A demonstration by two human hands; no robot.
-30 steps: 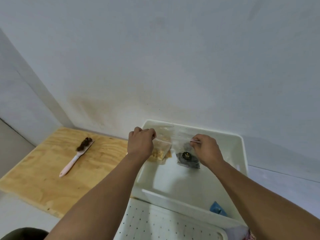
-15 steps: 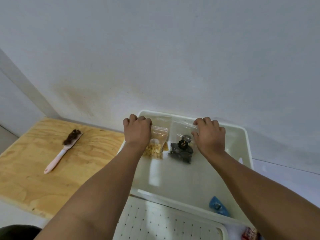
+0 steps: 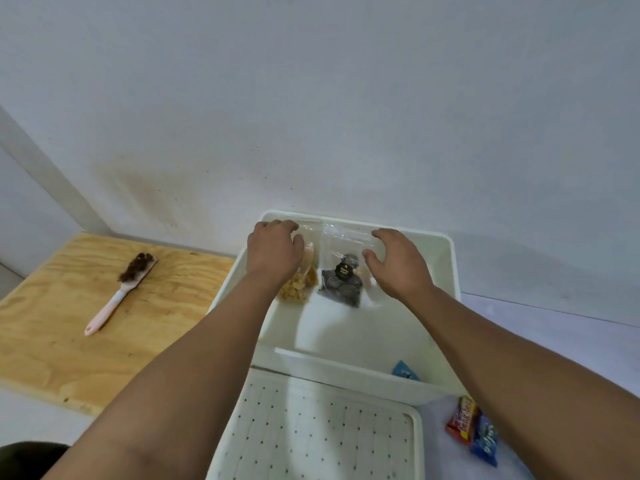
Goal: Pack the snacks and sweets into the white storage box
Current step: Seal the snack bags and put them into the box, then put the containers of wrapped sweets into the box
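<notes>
The white storage box [image 3: 454, 271] stands against the wall. Two clear zip bags lean on its far wall: a bag of tan snacks [image 3: 297, 289] and, to its right, a bag of dark sweets [image 3: 341, 286]. My left hand [image 3: 273, 252] curls over the top of the tan snack bag and hides its upper part. My right hand [image 3: 398, 263] hovers just right of the dark sweets bag with its fingers spread and holds nothing. A small blue packet [image 3: 403, 370] lies in the box's near right corner.
A white perforated lid [image 3: 322, 431] lies in front of the box. A red snack packet [image 3: 462, 424] and a blue one [image 3: 486, 445] lie on the surface at the right. On the left is a plywood board [image 3: 52, 323] with a pink-handled brush [image 3: 121, 292].
Both bags went from being held above the box to leaning on its far wall. My right hand has come off the dark sweets bag and spread its fingers.
</notes>
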